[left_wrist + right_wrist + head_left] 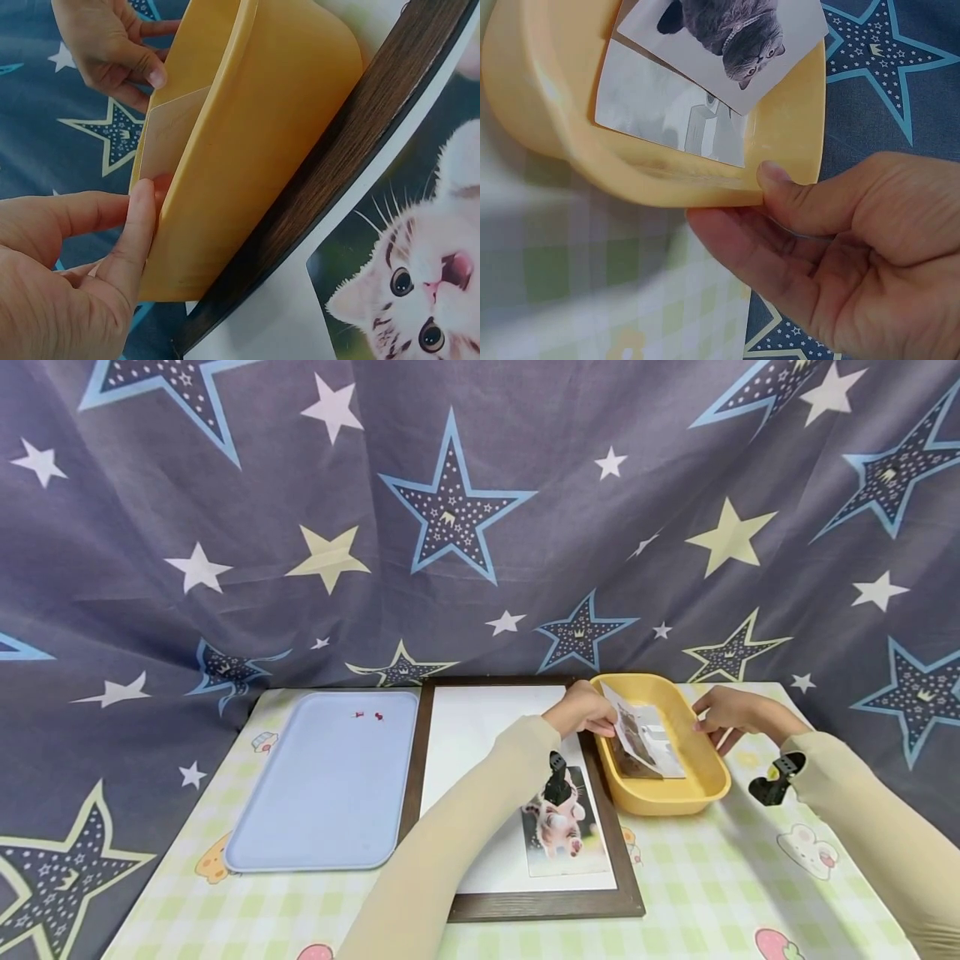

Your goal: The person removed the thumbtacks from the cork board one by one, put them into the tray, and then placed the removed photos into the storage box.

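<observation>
My left hand (587, 708) reaches into a yellow plastic basin (705, 768) and pinches a photo card (174, 133) by its edge, thumb against forefinger. The card is tilted up inside the basin; a grey cat (742, 37) is printed on its front in the right wrist view. Another photo card (656, 105) lies beneath it on the basin floor. At the basin's far right side my right hand (738, 717) holds the rim, thumb inside and fingers outside and below (840, 232).
Left of the basin lies a dark-framed white board (472, 710) bearing a kitten photo (570, 839). Farther left is a pale blue tray (315, 785) with red pushpins (378, 716). A checked tablecloth (697, 885) covers the table; a star-patterned curtain (480, 610) hangs behind.
</observation>
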`<state>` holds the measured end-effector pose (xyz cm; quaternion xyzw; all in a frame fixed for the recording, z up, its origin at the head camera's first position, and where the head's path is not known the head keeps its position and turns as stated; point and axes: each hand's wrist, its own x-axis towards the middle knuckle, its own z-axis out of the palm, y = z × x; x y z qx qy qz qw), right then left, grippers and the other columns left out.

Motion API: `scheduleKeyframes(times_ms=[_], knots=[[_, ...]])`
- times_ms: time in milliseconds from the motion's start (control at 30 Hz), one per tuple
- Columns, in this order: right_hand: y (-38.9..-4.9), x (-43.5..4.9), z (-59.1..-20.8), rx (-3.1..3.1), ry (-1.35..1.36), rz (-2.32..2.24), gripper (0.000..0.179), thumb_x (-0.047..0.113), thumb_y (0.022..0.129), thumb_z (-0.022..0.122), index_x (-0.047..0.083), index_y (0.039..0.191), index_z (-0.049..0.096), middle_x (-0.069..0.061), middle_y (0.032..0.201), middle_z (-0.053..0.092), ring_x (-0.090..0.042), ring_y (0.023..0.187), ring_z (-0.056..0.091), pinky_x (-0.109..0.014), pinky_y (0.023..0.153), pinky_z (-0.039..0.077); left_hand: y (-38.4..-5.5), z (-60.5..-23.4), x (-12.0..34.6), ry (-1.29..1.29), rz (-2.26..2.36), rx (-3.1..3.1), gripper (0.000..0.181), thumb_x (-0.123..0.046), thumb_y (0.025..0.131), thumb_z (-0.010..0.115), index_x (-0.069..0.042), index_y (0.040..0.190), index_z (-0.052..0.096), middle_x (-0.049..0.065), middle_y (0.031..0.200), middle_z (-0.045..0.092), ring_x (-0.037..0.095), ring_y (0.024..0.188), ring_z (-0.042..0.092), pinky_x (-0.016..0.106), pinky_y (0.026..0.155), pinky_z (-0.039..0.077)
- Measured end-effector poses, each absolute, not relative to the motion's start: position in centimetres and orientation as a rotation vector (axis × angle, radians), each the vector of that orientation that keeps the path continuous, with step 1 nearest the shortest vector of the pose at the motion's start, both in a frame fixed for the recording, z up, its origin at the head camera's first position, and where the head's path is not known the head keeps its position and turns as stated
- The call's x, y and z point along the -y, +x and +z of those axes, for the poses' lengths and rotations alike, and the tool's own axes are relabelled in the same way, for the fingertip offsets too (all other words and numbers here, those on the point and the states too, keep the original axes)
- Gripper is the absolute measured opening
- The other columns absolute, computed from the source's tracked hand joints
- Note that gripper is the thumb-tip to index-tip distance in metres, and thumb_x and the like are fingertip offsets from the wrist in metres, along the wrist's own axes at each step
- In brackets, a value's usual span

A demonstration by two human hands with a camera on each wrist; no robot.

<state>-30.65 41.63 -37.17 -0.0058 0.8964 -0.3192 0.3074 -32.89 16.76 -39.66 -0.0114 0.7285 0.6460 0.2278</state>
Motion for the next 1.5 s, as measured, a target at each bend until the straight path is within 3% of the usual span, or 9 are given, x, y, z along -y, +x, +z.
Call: scheduleKeyframes(times_ms=[133,233,400,633,767,1033,1200,1333,1500], knots=[[-30.6,-41.7,-37.1,-2.373,-0.012,-0.842,0.035,0.002,0.102,0.050,-0.016,0.132,0.050,-0.005,0.082,0.071,-0.016,0.072,0.069,-0.039,0.072,0.065,-32.8,-39.5,-17.0,-0.045,1.777,-2.010,0.019,0.023,0.081,0.062,0.006,0.076,0.054,0.016,0.063,0.059,0.020,0.047,0.056,0.035,0.072,0.065],[-30.6,-41.6,-37.1,-2.378,0.001,-0.844,0.040,0.002,0.101,0.051,-0.018,0.135,0.046,-0.006,0.083,0.072,-0.016,0.072,0.070,-0.039,0.072,0.065,-33.0,-39.6,-17.3,-0.067,1.763,-2.014,0.013,0.023,0.080,0.062,0.012,0.088,0.059,0.023,0.077,0.064,0.031,0.060,0.066,0.040,0.081,0.064],[-30.6,-41.4,-37.0,-2.390,0.023,-0.835,0.049,0.002,0.101,0.053,-0.022,0.141,0.038,-0.006,0.086,0.074,-0.016,0.071,0.069,-0.039,0.071,0.065,-34.4,-40.8,-18.4,-0.102,1.718,-2.040,0.025,0.024,0.077,0.063,0.016,0.100,0.059,0.027,0.092,0.064,0.041,0.079,0.074,0.037,0.070,0.065],[-30.5,-41.2,-36.7,-2.387,0.008,-0.835,0.039,0.002,0.102,0.051,-0.017,0.136,0.047,-0.007,0.085,0.072,-0.015,0.072,0.069,-0.040,0.073,0.065,-32.9,-39.1,-17.9,-0.128,1.717,-2.054,0.036,0.023,0.081,0.062,0.018,0.116,0.057,0.023,0.091,0.061,0.031,0.064,0.066,0.041,0.085,0.064],[-30.7,-41.4,-36.8,-2.394,0.010,-0.834,0.038,0.002,0.102,0.051,-0.017,0.135,0.048,-0.007,0.084,0.072,-0.015,0.071,0.070,-0.040,0.072,0.065,-32.9,-39.1,-17.9,-0.111,1.737,-2.034,0.030,0.024,0.081,0.060,0.018,0.110,0.056,0.021,0.089,0.057,0.023,0.052,0.053,0.044,0.089,0.062],[-30.6,-41.5,-36.9,-2.389,0.020,-0.833,0.038,0.001,0.102,0.051,-0.016,0.136,0.048,-0.007,0.085,0.072,-0.016,0.071,0.070,-0.040,0.072,0.065,-33.1,-39.1,-17.9,-0.101,1.727,-1.989,0.021,0.025,0.080,0.060,0.016,0.098,0.055,0.015,0.076,0.054,0.034,0.067,0.062,0.045,0.090,0.061],[-30.6,-41.5,-37.0,-2.386,0.020,-0.836,0.039,0.001,0.102,0.051,-0.016,0.136,0.048,-0.007,0.084,0.072,-0.016,0.071,0.070,-0.039,0.072,0.065,-34.1,-39.5,-18.4,-0.125,1.657,-1.948,0.029,0.022,0.083,0.059,0.018,0.112,0.057,0.027,0.100,0.063,0.046,0.102,0.068,0.043,0.091,0.061],[-30.6,-41.6,-37.1,-2.385,0.017,-0.840,0.035,0.002,0.102,0.050,-0.015,0.133,0.051,-0.006,0.084,0.071,-0.015,0.071,0.069,-0.039,0.072,0.065,-36.5,-41.3,-19.4,-0.147,1.611,-1.917,0.034,0.018,0.083,0.061,0.016,0.116,0.058,0.037,0.112,0.062,0.048,0.094,0.069,0.043,0.079,0.065],[-30.6,-41.6,-37.1,-2.387,0.034,-0.841,0.040,0.002,0.102,0.052,-0.018,0.136,0.046,-0.007,0.084,0.072,-0.015,0.071,0.069,-0.039,0.071,0.065,-36.2,-40.9,-18.9,-0.089,1.596,-1.865,0.042,0.010,0.090,0.059,0.014,0.132,0.054,0.042,0.129,0.056,0.050,0.101,0.069,0.045,0.085,0.064]])
